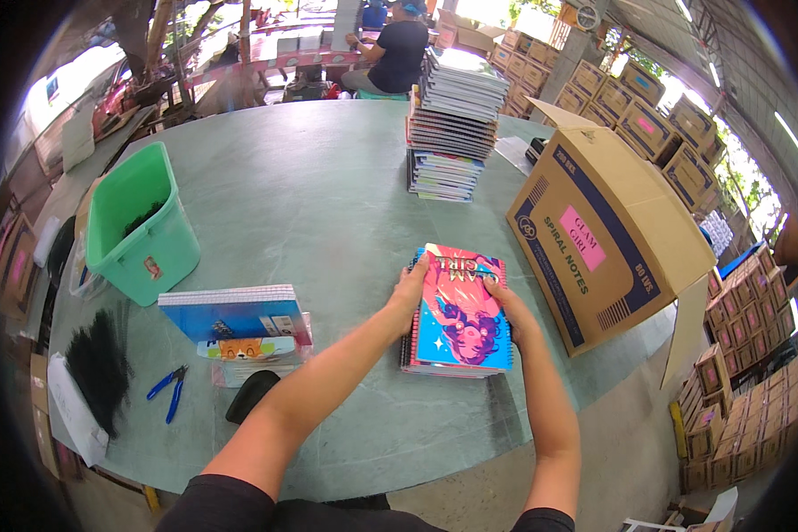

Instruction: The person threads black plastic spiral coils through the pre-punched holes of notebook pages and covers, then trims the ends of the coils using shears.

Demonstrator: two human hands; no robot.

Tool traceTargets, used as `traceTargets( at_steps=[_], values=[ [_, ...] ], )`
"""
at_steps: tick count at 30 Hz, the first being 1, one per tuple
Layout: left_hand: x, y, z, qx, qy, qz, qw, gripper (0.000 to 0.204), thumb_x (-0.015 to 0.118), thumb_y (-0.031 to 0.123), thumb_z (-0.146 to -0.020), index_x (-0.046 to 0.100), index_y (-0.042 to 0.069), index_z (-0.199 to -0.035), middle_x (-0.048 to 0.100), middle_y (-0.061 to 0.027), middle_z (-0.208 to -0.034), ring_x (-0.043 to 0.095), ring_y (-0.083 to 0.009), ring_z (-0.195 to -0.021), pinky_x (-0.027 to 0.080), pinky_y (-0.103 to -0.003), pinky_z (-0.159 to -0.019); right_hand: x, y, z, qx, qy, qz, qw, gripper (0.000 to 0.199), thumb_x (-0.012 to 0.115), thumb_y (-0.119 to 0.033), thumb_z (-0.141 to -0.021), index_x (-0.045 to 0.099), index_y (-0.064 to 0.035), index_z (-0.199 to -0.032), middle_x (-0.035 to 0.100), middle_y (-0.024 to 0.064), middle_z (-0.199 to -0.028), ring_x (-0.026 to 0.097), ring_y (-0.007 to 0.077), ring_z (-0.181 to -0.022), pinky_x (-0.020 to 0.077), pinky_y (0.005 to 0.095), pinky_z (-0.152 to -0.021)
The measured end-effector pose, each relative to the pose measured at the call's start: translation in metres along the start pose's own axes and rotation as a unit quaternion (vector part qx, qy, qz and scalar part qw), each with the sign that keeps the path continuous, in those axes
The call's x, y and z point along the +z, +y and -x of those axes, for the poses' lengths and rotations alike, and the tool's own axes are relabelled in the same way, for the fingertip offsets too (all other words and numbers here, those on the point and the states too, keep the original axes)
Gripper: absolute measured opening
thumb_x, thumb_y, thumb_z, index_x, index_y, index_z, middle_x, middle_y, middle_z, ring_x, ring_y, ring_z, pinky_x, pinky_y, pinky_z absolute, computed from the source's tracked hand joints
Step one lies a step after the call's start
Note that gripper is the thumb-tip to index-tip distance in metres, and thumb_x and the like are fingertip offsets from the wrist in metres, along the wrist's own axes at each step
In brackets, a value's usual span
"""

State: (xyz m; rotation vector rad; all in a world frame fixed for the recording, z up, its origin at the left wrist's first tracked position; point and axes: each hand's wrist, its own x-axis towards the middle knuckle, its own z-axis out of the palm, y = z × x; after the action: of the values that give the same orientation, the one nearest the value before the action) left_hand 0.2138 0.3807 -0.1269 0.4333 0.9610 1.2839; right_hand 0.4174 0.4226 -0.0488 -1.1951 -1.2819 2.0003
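Hands first: left hand (410, 290) flat-fingered against the left edge of the small notebook stack (459, 312), fingers together, thumb side up near the top corner; right hand (505, 306) mirrors it on the right edge, palm pressed in. Neither pinches anything; both squeeze the stack from its sides. I read this as squaring up the pile, spiral bindings toward the left hand.

Stack sits on the desk (319, 195) near its front edge, just left of the open cardboard carton (598, 239), which lies tipped with its mouth to the right. Top notebook has a pink and blue illustrated cover.

My judgement: the aligning step is in hand, the lift not yet begun. Next move calls for an even grip on both sides so the lower books do not slide out, and a check that the edges are flush.

Farther out: a second pile of blue-covered notebooks (238, 319) to the left, blue-handled pliers (168, 388) and a black bundle of spiral wire (97, 368) beyond that. Green plastic bin (142, 226) at the far left. Tall notebook tower (452, 124) at the desk's far side. A seated person (395, 53) works behind it. Stacked cartons (745, 337) fill the right.
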Motion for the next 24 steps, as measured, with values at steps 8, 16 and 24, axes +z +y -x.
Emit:
traceTargets(
  at_steps=[8,16,24],
  values=[
    [0.022,0.014,0.071,0.14,0.067,-0.372,0.915,0.089,0.049,0.063,-0.084,0.022,0.002,-0.143,0.039,-0.0286,-0.134,0.042,-0.0426,-0.121,0.037,-0.048,-0.101,-0.039,0.007,-0.023,-0.007,0.014,0.063,0.998,0.056,0.058,-0.044,-0.088,0.052,-0.0027,-0.124,0.06,0.0112,-0.119,0.059,0.0208,-0.104,0.044,0.0377,-0.095],
    [0.002,0.098,0.314,0.522,0.085,-0.522,0.669,0.066,0.059,0.032,-0.087,0.03,0.003,-0.139,0.039,-0.0247,-0.13,0.037,-0.0384,-0.122,0.033,-0.043,-0.102,0.139,-0.092,0.035,-0.365,0.035,0.286,0.885,0.057,0.058,-0.029,-0.09,0.039,0.0014,-0.135,0.043,0.0129,-0.138,0.039,0.023,-0.128,0.028,0.0356,-0.106],
    [-0.208,0.143,0.426,0.347,0.454,-0.517,0.638,0.019,0.068,0.016,-0.08,0.065,0.001,-0.091,0.066,-0.0129,-0.077,0.064,-0.0206,-0.067,0.051,-0.032,-0.064,0.283,0.042,0.027,-0.403,-0.031,0.084,0.911,0.039,0.058,-0.027,-0.091,0.053,0.0001,-0.119,0.057,0.0057,-0.103,0.052,0.0113,-0.094,0.0403,0.0236,-0.081]
  ],
)
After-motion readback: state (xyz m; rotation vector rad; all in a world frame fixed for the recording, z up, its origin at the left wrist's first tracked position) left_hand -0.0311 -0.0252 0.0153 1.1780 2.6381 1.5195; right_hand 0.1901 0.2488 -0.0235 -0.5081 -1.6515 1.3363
